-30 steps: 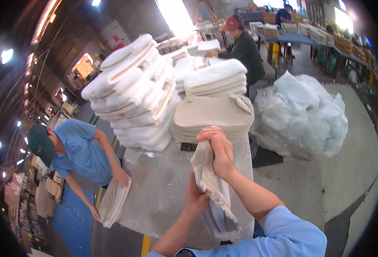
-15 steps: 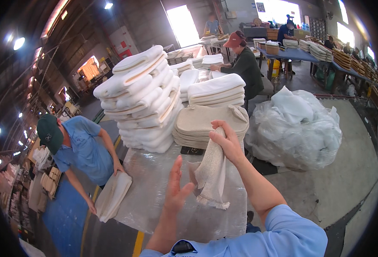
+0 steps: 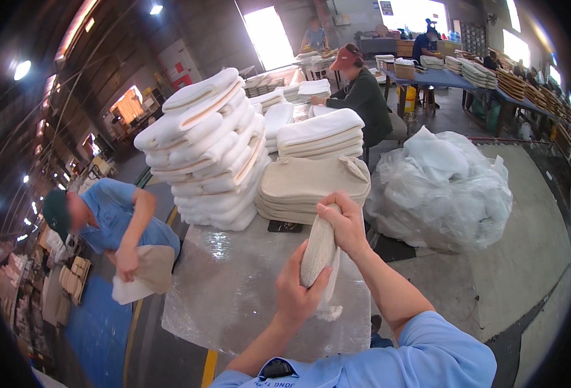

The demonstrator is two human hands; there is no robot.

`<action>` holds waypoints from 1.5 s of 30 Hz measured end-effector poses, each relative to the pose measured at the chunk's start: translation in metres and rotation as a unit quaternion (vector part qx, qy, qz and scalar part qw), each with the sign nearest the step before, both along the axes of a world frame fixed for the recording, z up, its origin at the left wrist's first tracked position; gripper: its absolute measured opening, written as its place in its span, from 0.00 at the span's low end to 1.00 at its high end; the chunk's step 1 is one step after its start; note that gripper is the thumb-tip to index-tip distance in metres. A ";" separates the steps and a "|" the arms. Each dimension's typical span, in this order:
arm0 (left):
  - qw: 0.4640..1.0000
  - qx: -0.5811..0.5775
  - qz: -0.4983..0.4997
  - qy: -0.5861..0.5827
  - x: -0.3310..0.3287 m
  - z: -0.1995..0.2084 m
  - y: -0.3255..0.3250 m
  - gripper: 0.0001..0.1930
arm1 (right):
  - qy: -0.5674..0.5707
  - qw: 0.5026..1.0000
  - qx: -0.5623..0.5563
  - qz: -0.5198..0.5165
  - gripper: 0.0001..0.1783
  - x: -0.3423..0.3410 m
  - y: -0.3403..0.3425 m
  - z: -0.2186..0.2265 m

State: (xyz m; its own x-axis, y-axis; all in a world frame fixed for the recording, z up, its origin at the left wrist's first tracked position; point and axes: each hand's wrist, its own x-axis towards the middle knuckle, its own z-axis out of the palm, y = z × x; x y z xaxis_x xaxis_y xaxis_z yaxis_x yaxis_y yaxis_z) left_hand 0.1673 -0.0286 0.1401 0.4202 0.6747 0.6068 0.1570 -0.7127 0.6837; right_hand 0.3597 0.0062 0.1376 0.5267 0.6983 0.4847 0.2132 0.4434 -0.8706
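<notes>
Both my hands hold one beige cloth piece [image 3: 319, 251], folded lengthwise, above the near end of the table. My right hand [image 3: 342, 226] grips its upper end, thumb on top. Around the lower part, my left hand [image 3: 298, 281] is closed with the thumb on the near side. A frayed whitish edge hangs below the fingers. Just beyond my right hand lies a stack of flat beige cloth pieces [image 3: 311, 181] with rounded corners. Left of it rises a tall, leaning pile of folded white cloth pieces [image 3: 201, 152]. Behind the beige stack sits a lower white stack [image 3: 321, 132].
The table [image 3: 227, 284] is covered in clear plastic. A large clear bag of white material [image 3: 440, 191] stands on the floor at right. At left a co-worker in a blue shirt [image 3: 120, 210] handles a cloth piece [image 3: 146, 271]. Another person [image 3: 363, 97] sits beyond the table.
My left hand has moved right and closed on the beige cloth, which now looks folded narrower. The co-worker at left has lifted and turned their cloth piece.
</notes>
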 end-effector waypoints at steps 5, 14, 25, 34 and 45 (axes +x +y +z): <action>1.000 0.008 -0.010 -0.008 -0.012 -0.009 -0.011 0.33 | 0.085 0.993 -0.024 0.073 0.15 0.002 -0.007 0.001; 0.998 -0.027 -0.017 0.062 -0.086 -0.001 -0.015 0.33 | -0.049 0.975 -0.009 0.218 0.40 -0.007 -0.014 -0.007; 0.936 0.103 0.113 0.316 -0.162 0.045 0.008 0.16 | -0.315 0.899 -0.151 0.265 0.22 -0.092 -0.018 -0.080; 0.854 0.051 0.176 0.487 -0.180 0.038 0.009 0.18 | -0.266 0.910 -0.259 0.186 0.26 -0.039 -0.012 -0.184; 0.856 0.087 0.084 0.502 -0.130 0.074 0.021 0.32 | -0.135 0.977 -0.154 0.061 0.26 -0.039 -0.028 -0.214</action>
State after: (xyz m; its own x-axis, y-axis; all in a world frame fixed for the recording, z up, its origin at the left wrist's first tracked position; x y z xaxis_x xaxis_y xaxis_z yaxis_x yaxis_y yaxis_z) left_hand 0.0374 -0.0078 0.2136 0.6951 0.7127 0.0941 0.7136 -0.6999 0.0298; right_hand 0.3203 -0.0222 -0.0760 0.3128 0.8825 0.3512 0.4165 0.2049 -0.8857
